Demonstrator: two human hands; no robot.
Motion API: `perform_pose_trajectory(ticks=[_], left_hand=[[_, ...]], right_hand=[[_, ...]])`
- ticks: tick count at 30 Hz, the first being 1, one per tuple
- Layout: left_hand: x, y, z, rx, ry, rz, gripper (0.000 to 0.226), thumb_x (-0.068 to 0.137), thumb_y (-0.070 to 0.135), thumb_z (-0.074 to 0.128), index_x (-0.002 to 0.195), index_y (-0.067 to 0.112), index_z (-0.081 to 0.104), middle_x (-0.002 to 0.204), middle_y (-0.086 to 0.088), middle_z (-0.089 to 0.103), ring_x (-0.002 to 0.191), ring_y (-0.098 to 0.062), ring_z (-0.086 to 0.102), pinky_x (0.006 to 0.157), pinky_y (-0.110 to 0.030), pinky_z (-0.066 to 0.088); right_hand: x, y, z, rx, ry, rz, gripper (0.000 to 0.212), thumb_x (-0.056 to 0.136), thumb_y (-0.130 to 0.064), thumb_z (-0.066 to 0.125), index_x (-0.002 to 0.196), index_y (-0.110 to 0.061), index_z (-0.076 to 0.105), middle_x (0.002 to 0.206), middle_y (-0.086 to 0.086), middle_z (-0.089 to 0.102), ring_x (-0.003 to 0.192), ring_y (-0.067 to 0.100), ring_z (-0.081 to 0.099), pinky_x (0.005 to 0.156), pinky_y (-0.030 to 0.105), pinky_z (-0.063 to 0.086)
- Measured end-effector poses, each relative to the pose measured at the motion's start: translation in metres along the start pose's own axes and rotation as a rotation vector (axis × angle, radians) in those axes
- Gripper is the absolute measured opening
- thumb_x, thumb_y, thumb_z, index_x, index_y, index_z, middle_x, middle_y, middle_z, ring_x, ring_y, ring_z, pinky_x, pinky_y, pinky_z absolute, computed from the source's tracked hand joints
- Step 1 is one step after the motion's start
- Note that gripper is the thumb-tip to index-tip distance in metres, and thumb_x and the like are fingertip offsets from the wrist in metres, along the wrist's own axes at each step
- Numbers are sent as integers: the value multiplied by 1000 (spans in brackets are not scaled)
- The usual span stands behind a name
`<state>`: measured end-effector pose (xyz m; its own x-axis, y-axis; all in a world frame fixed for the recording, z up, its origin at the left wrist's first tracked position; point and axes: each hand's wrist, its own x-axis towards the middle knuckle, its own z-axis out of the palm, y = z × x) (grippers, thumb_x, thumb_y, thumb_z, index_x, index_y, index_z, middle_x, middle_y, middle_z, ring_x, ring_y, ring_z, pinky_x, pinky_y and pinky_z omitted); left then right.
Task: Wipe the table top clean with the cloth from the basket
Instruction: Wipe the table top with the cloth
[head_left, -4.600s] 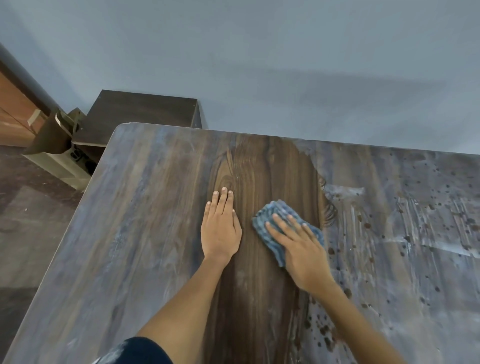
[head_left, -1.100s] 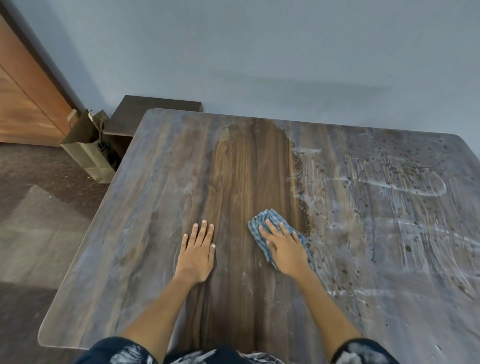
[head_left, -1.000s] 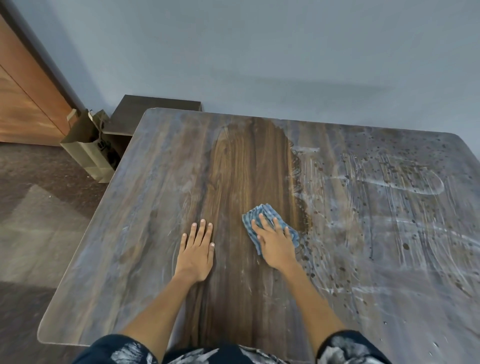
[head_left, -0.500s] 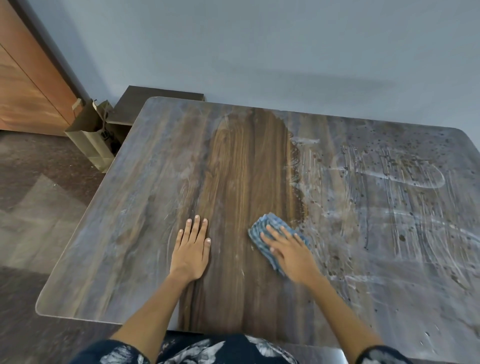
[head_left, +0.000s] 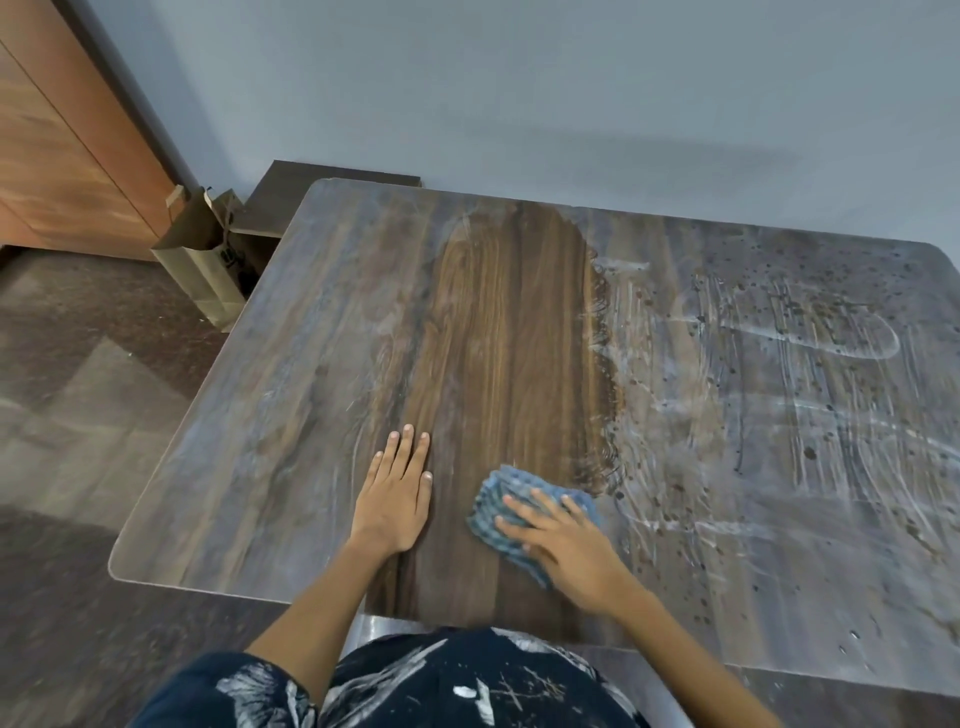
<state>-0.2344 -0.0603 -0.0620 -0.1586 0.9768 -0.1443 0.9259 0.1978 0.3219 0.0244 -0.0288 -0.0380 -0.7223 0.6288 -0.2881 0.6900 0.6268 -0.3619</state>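
Since half a second ago the right hand (head_left: 563, 545) and the blue cloth (head_left: 511, 512) under it have slid toward the near edge of the desk (head_left: 270, 415), while the left hand (head_left: 396, 499) has stayed flat on the wood. Right hand: fingers spread and nearly straight, pressing the crumpled cloth down on the clean dark strip (head_left: 509, 338), just beside the smeared white film and dark specks (head_left: 779, 415) covering the desk's right part. Left hand: open, palm down, holding nothing. Likely risks: a loaded cloth may drag residue back across the cleaned strip; strokes running past the near edge may push grit onto the person's patterned clothing (head_left: 467, 680); the greyish left part (head_left: 311, 338) may be missed.
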Motion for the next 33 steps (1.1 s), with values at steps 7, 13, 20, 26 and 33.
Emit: perform_pose_trajectory(ticks=[7,13,20,26,33], left_hand=[[-20,-4,4,31,-4,29,52,101,31,15,143,20,-12,155,0,-14,137,-11,-22,114,-30,-9],[-42,-7,6,16,5,70,53,101,30,20,148,16,1,157,-2,-5,144,-18,-8,115,-31,-5],[-70,-14,12,42,21,84,52,100,31,14,148,18,-3,155,1,-11,145,-17,-9,114,-29,-7],[-82,-14,5,-108,19,95,49,100,21,26,148,16,15,157,-1,6,145,-19,1,116,-31,1],[-80,-16,-22,-646,27,-57,38,99,5,32,134,3,45,146,-13,39,139,-22,29,114,-27,19]], right_hand=[[28,22,-25,49,179,404,44,104,-27,26,147,-35,27,158,-13,7,147,21,1,117,45,2],[39,-49,6,64,133,241,46,103,-25,30,147,-37,26,158,-15,7,147,20,-2,116,48,-3],[-55,-35,35,22,78,132,49,103,-26,27,144,-46,9,149,-26,-6,143,10,-13,113,35,-15],[-25,-32,7,19,153,472,46,103,-26,28,148,-35,22,159,-9,4,147,22,0,117,50,3],[19,-134,43,30,64,121,49,98,-35,40,146,-39,27,158,-14,6,147,24,-3,114,49,-10]])
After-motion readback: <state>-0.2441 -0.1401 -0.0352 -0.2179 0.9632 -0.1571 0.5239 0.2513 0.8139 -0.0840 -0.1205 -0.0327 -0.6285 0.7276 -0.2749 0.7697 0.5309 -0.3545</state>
